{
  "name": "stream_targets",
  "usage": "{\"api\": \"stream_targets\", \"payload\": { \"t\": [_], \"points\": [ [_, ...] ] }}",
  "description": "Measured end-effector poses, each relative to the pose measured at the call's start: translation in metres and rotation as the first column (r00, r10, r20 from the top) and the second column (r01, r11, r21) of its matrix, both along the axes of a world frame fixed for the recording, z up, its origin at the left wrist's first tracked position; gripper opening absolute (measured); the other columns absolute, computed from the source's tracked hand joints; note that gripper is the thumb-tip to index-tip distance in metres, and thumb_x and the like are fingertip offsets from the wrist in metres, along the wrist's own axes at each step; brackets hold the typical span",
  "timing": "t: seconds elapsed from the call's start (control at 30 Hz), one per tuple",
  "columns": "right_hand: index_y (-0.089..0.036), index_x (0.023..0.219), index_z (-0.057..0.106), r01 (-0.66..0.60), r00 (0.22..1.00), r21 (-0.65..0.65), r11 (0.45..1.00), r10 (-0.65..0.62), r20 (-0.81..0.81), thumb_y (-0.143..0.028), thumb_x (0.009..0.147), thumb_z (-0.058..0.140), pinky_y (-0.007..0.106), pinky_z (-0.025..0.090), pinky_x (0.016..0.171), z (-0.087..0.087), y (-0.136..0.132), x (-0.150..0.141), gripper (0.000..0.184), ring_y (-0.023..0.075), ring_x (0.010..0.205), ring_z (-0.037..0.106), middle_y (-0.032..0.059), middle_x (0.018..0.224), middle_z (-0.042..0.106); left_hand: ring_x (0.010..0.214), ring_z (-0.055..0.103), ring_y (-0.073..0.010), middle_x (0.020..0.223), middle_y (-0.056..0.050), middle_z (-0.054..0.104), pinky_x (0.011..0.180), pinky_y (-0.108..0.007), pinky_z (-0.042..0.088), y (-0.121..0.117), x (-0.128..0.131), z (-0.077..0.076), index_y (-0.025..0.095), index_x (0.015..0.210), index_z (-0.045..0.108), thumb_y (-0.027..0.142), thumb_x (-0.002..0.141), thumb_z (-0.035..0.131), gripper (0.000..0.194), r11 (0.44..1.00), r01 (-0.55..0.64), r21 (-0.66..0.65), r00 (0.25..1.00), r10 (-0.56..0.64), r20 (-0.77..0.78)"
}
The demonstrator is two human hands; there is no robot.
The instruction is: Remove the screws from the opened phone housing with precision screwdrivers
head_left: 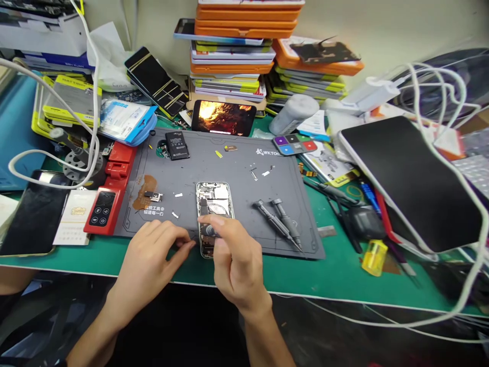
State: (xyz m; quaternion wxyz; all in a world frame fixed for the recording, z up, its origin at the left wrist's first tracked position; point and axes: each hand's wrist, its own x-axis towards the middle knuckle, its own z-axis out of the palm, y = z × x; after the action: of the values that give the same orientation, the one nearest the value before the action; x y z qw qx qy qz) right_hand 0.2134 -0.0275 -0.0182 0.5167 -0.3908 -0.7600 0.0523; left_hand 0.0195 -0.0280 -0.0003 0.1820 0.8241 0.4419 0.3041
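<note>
An opened smartphone (215,196) lies upright on the grey work mat, its inner parts bare. Over its lower half is my right hand (239,260), index finger stretched across the frame and the other fingers curled. Whatever those fingers pinch is hidden. My left hand (153,257) rests at the phone's lower left edge, thumb and forefinger nearly together; I cannot make out anything between them. A loose phone battery (178,146) lies at the mat's upper left. Small metal parts, among them a bracket (154,196), are scattered left of the phone. Two screwdrivers (278,221) lie to the right.
A red device (103,210) borders the grey mat (244,163) on the left. Behind stands a phone (223,118) playing video, before stacked boxes (233,66). A black tablet-like screen (412,178), a yellow-handled tool (374,257) and a looping white cable (471,275) occupy the right.
</note>
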Motion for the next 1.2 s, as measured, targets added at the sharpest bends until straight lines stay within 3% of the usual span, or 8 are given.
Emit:
{"api": "stream_targets", "payload": {
  "t": [0.13, 0.27, 0.37, 0.53, 0.67, 0.83, 1.2],
  "points": [
    [-0.018, 0.172, 0.035, 0.053, 0.999, 0.032, 0.998, -0.052, -0.014, -0.002, 0.101, 0.06, 0.042, 0.069, 0.094, -0.004, -0.002, 0.002, 0.077, 0.0238, 0.122, 0.073, 0.0154, 0.134, 0.073, 0.081, 0.053, -0.0167, 0.09, 0.002, 0.064, 0.077, -0.034, 0.039, 0.0, -0.001, 0.0, 0.02, 0.103, 0.06, 0.022, 0.112, 0.063, 0.01, 1.0, -0.007, 0.013, 1.0, 0.007, -0.001],
    [-0.016, 0.172, 0.033, 0.064, 0.997, 0.025, 0.998, -0.062, -0.048, 0.002, 0.101, 0.049, 0.046, 0.069, 0.101, -0.007, -0.003, 0.001, 0.075, 0.025, 0.131, 0.071, 0.0182, 0.14, 0.069, 0.082, 0.054, -0.0167, 0.091, 0.003, 0.066, 0.078, -0.034, 0.04, 0.0, 0.0, 0.0, 0.021, 0.105, 0.064, 0.022, 0.111, 0.066, 0.006, 0.999, -0.019, 0.044, 1.0, 0.019, -0.016],
    [-0.014, 0.172, 0.033, 0.13, 0.991, 0.083, 0.988, -0.128, -0.034, -0.001, 0.099, 0.063, 0.044, 0.07, 0.097, -0.008, -0.002, -0.001, 0.08, 0.0255, 0.126, 0.073, 0.0184, 0.136, 0.071, 0.087, 0.058, -0.0165, 0.098, 0.003, 0.07, 0.083, -0.034, 0.043, -0.002, 0.002, 0.0, 0.022, 0.11, 0.068, 0.021, 0.11, 0.066, 0.003, 0.994, -0.049, 0.094, 0.999, 0.051, -0.013],
    [-0.012, 0.171, 0.034, 0.114, 0.989, 0.058, 0.992, -0.108, -0.096, 0.001, 0.102, 0.049, 0.043, 0.072, 0.097, -0.011, -0.004, -0.001, 0.072, 0.0245, 0.13, 0.072, 0.0199, 0.139, 0.068, 0.088, 0.06, -0.0158, 0.102, 0.002, 0.073, 0.083, -0.033, 0.044, -0.003, 0.012, -0.002, 0.023, 0.112, 0.073, 0.02, 0.109, 0.068, 0.006, 0.983, -0.105, 0.153, 0.994, 0.11, -0.019],
    [-0.018, 0.171, 0.033, 0.182, 0.978, 0.062, 0.981, -0.174, -0.115, -0.001, 0.099, 0.067, 0.036, 0.074, 0.085, -0.015, -0.005, -0.003, 0.081, 0.0217, 0.112, 0.077, 0.0175, 0.135, 0.07, 0.085, 0.06, -0.0154, 0.099, 0.003, 0.073, 0.08, -0.034, 0.043, -0.002, 0.017, -0.004, 0.023, 0.11, 0.074, 0.021, 0.109, 0.069, 0.005, 0.977, -0.128, 0.17, 0.991, 0.132, -0.009],
    [-0.024, 0.171, 0.034, 0.104, 0.955, -0.013, 0.995, -0.103, -0.279, 0.003, 0.1, 0.064, 0.037, 0.074, 0.088, -0.016, -0.009, -0.004, 0.082, 0.0207, 0.114, 0.077, 0.0144, 0.126, 0.068, 0.086, 0.06, -0.015, 0.099, 0.004, 0.073, 0.08, -0.033, 0.043, 0.0, 0.017, -0.004, 0.025, 0.11, 0.074, 0.022, 0.108, 0.071, 0.005, 0.98, -0.116, 0.161, 0.993, 0.117, 0.006],
    [-0.026, 0.17, 0.036, 0.002, 0.938, -0.037, 0.999, -0.014, -0.345, 0.004, 0.1, 0.061, 0.046, 0.071, 0.101, -0.015, -0.013, -0.001, 0.08, 0.0203, 0.114, 0.077, 0.0127, 0.126, 0.07, 0.088, 0.063, -0.0159, 0.101, 0.002, 0.074, 0.08, -0.034, 0.044, -0.002, 0.019, -0.005, 0.022, 0.11, 0.071, 0.021, 0.109, 0.068, 0.003, 0.981, -0.104, 0.162, 0.993, 0.111, -0.031]
  ]
}}
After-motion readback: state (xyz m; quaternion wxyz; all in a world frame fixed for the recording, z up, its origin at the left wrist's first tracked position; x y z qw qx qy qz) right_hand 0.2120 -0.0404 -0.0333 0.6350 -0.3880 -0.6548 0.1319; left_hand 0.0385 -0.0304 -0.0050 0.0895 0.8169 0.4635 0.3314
